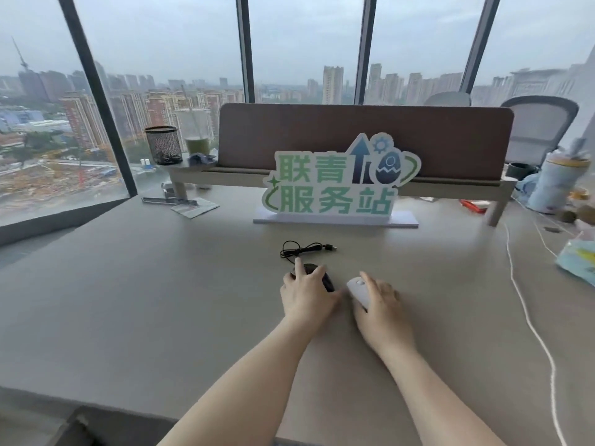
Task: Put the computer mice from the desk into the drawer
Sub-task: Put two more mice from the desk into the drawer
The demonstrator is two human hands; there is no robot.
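Note:
A black wired mouse (327,281) lies in the middle of the grey desk (161,300). My left hand (306,292) rests on top of it, fingers wrapped around its body. Its black cable (306,247) loops away toward the sign, plug end lying free. Just to the right sits a white mouse (356,290), and my right hand (380,300) covers its right side with fingers curled over it. Both mice still touch the desk. No drawer is in view.
A green and white standing sign (338,185) stands behind the mice in front of a brown divider (363,136). A mesh pen cup (163,144) is at back left. A white cord (528,317), bottle (553,181) and clutter line the right side.

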